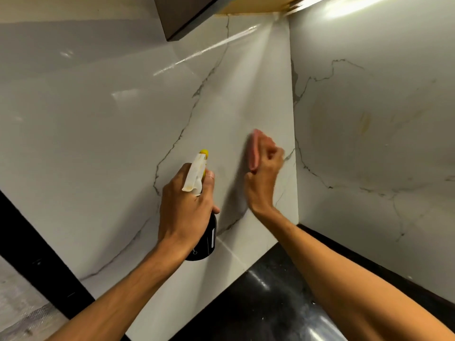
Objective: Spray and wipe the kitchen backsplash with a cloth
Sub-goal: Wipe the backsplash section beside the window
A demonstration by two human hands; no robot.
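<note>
Marble-look white panels veined in grey make up the backsplash (110, 143), and we judge the job to be in its wiping stage. We cannot tell whether this stretch has been sprayed, as no droplets or wet film read clearly on the glossy surface. The pink cloth (254, 151) lies against the left panel, near the inner corner and well above the black desk (258, 303). The cloth and the hand around it are blurred, which we take as a wiping stroke under way. On the adjoining right panel (369, 193) we see a faint yellowish mark (365, 123). We judge that side is left to do, along with the wide area to the left of the bottle.

The right hand (264, 173) is curled around the cloth and presses it to the panel, though the blur hides exactly how the fingers lie. The left hand (187, 205) is clamped on the spray bottle (205, 242), gripping its neck beneath the white trigger head. The bottle's dark body hangs below the palm, clear of the desk. Its yellow nozzle points at the panel, just left of the cloth. One fingertip shows beside the trigger, but we cannot tell whether it is squeezing. The two hands are near each other but apart.
</note>
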